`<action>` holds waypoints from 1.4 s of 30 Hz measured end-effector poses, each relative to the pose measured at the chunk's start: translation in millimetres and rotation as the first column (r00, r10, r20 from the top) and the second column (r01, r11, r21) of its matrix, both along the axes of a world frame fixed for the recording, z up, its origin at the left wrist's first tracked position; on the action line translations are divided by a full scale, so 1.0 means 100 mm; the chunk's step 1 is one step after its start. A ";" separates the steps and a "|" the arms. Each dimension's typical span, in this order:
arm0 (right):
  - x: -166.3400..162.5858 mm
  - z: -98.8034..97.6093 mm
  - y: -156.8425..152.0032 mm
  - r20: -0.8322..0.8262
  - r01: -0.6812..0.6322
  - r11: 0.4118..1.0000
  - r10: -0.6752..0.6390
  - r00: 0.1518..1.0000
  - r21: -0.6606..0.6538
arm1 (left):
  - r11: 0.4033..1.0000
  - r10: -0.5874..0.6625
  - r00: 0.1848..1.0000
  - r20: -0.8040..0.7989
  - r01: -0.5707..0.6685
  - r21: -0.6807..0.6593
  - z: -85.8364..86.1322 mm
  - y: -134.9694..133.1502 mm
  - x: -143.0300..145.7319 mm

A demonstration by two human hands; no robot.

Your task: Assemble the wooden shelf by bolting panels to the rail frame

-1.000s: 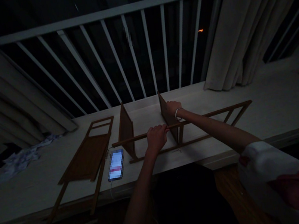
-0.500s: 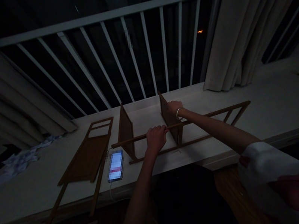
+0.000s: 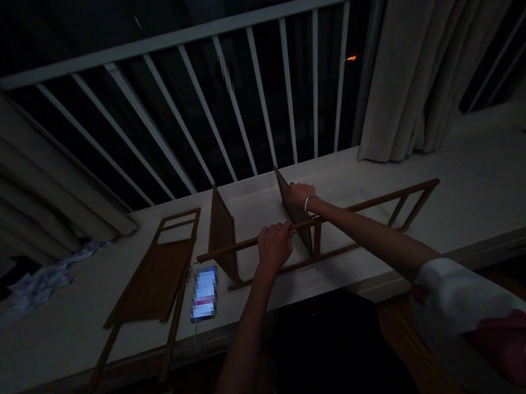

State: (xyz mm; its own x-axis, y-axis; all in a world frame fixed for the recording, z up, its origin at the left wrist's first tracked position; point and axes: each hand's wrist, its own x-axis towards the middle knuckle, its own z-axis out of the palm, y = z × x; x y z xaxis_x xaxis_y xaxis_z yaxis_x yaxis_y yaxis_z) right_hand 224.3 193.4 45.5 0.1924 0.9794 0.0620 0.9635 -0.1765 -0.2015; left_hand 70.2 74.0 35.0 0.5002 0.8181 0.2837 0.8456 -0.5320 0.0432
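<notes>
**Both hands on the wood rack, on the ledge**

L hand (image 3: 275,245) is a closed fist around the long rail (image 3: 245,244), approx mid-way between the two upright boards. R hand (image 3: 298,194) sits on top of the right board (image 3: 289,209) with fingers curled over its upper edge and a bracelet at the wrist. It's too dark to tell how hard I'm gripping.

The rail is part of a ladder-like frame (image 3: 394,203) that lies along the pale ledge (image 3: 491,187) and runs off to my right. The left board (image 3: 223,233) stands upright near the rail's left end. The right board stands just past my L fist, and both cross the frame.

To the left a second frame w/ a solid panel (image 3: 156,280) lies flat, its legs over the ledge's front edge. A lit phone (image 3: 204,293) lies between it and the left board, just beside both. Crumpled papers (image 3: 37,286) are at the far left. Behind the ledge is a white railing (image 3: 197,31), w/ curtains (image 3: 437,36) on both sides.
</notes>
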 end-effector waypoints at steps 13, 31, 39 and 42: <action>0.02 -0.09 0.09 -0.130 0.003 0.999 -0.008 0.991 -0.039 | 0.938 -0.161 0.985 0.056 0.170 -0.301 0.20 0.24 -0.12; 0.28 -0.10 0.09 -0.249 -0.047 0.995 0.025 0.968 -0.086 | 0.874 -0.226 0.923 0.311 0.333 -0.354 0.07 1.21 0.35; 0.29 -0.16 0.17 -0.259 -0.061 0.995 0.038 0.965 -0.083 | 0.850 -0.256 0.947 0.196 0.317 -0.421 -0.02 1.23 0.34; 0.29 -0.16 0.18 -0.255 -0.065 0.994 0.042 0.966 -0.084 | 0.839 -0.259 0.954 0.149 0.299 -0.455 -0.05 1.24 0.35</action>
